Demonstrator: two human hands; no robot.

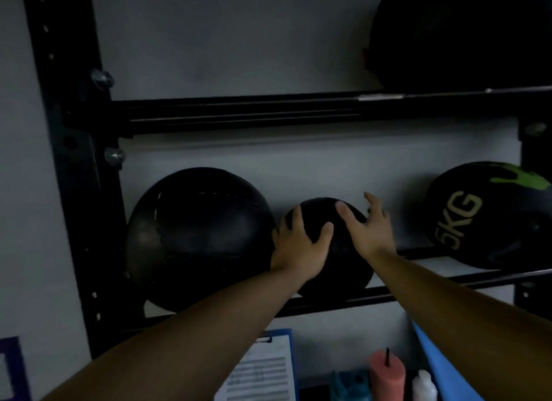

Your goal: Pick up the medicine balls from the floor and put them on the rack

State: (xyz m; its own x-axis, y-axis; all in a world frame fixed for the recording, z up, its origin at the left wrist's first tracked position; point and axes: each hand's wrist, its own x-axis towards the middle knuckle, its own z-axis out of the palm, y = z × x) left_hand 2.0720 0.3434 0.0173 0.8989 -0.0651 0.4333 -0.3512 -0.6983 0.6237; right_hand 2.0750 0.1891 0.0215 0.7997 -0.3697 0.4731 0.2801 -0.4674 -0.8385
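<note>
A small black medicine ball rests on the lower rails of the black rack, in the middle of the view. My left hand lies flat on its left side, fingers spread over it. My right hand touches its upper right, thumb on top of the ball and the other fingers lifted and apart. A larger black ball sits just left of it on the same rails. At the right edge rests a black ball with green marks and "5KG".
Another big black ball sits on the upper shelf rail at top right. The rack's upright post runs down the left. Below the rails are a blue clipboard with paper, a pink bottle and a blue sheet.
</note>
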